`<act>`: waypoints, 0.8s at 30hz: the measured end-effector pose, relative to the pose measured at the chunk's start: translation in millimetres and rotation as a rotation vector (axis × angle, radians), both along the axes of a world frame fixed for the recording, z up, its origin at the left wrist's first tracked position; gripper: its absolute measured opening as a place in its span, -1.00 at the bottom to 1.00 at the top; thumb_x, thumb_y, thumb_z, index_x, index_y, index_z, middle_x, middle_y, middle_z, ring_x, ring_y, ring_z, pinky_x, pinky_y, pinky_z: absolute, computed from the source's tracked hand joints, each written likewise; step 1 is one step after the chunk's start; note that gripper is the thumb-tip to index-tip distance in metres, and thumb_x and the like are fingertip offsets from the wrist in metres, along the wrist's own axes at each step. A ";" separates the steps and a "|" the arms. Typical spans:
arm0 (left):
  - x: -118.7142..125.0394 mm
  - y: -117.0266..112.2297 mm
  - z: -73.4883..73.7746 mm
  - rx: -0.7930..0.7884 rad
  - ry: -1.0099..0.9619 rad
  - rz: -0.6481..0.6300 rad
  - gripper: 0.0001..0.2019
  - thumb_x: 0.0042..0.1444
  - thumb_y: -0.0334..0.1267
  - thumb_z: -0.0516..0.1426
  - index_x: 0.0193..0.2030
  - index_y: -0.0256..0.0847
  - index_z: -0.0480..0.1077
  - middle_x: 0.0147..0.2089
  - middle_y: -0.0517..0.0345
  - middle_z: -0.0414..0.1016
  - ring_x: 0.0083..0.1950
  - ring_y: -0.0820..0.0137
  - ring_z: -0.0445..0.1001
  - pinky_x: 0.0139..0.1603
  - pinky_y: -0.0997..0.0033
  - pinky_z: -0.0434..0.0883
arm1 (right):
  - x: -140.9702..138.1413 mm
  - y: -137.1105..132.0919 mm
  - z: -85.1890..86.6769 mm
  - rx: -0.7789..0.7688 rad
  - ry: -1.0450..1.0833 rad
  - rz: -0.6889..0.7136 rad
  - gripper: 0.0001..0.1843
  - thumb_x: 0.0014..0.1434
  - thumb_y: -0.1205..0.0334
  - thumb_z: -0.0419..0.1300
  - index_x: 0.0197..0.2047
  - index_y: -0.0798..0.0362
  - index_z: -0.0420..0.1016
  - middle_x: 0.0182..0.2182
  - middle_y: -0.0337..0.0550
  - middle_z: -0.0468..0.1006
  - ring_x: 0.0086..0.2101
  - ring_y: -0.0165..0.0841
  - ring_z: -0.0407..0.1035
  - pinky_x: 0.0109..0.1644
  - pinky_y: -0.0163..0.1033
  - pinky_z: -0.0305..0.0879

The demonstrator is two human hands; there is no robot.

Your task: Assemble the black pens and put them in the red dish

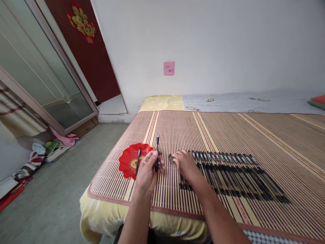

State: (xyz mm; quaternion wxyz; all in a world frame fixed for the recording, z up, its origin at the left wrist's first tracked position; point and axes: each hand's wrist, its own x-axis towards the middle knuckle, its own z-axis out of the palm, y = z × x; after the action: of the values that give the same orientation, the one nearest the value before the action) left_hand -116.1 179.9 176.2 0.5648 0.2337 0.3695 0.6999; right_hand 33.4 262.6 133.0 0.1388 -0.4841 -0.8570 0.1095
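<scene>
My left hand (148, 168) is closed around a black pen (157, 144), which stands nearly upright with its bare tip pointing up. A dark pen cap (171, 159) is at the fingertips of my right hand (185, 163), which are pinched together on it. Beneath and beyond my right forearm, a long row of capped black pens (236, 173) lies side by side on the bamboo mat (175, 127); my arm hides some of them. Left of my left hand, a red scalloped plate (124, 169) holds another black pen (138, 161).
The mat covers a bed with a yellow sheet (111, 217) hanging over the front edge. A pink sticky note (169, 68) is on the white wall (215, 44). At left are a glass-paned door (48, 67), the grey floor (66, 193) and piled clothes (35, 157).
</scene>
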 end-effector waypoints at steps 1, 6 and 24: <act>0.2 0.2 -0.4 -0.002 -0.006 0.002 -0.59 -0.12 -0.08 0.51 -0.33 -0.30 0.49 -0.52 0.21 0.55 -0.54 0.54 0.45 -0.52 0.62 0.41 | -2.7 -1.2 -1.0 0.002 -0.043 -0.007 -0.67 0.38 0.41 0.07 0.02 0.07 0.65 -0.02 0.05 0.66 0.04 -0.09 0.42 0.04 -0.08 0.23; 1.0 0.9 -2.8 0.001 0.000 -0.013 -0.59 -0.14 -0.08 0.51 -0.31 -0.31 0.52 -0.53 0.23 0.54 -0.56 0.55 0.45 -0.52 0.62 0.41 | -17.1 -9.3 -3.6 -0.021 -0.133 0.048 -0.82 0.37 0.34 0.17 -0.20 0.03 0.63 -0.11 -0.04 0.66 0.00 -0.12 0.44 0.01 -0.10 0.21; 8.6 1.7 -5.4 0.023 0.121 -0.087 -0.63 -0.11 -0.08 0.48 -0.35 -0.24 0.45 -0.53 0.25 0.54 -0.56 0.56 0.43 -0.49 0.60 0.35 | 24.4 -4.5 30.6 -0.225 0.823 -0.066 -0.72 0.22 0.29 0.25 0.01 0.05 0.57 -0.21 -0.08 0.62 -0.23 -0.26 0.51 -0.15 -0.14 0.47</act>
State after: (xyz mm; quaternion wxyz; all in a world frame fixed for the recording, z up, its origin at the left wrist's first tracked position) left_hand -107.5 181.6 170.8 0.5687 0.2978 0.3845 0.6634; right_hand 57.8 258.1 163.6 0.4190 -0.4392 -0.6968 0.3821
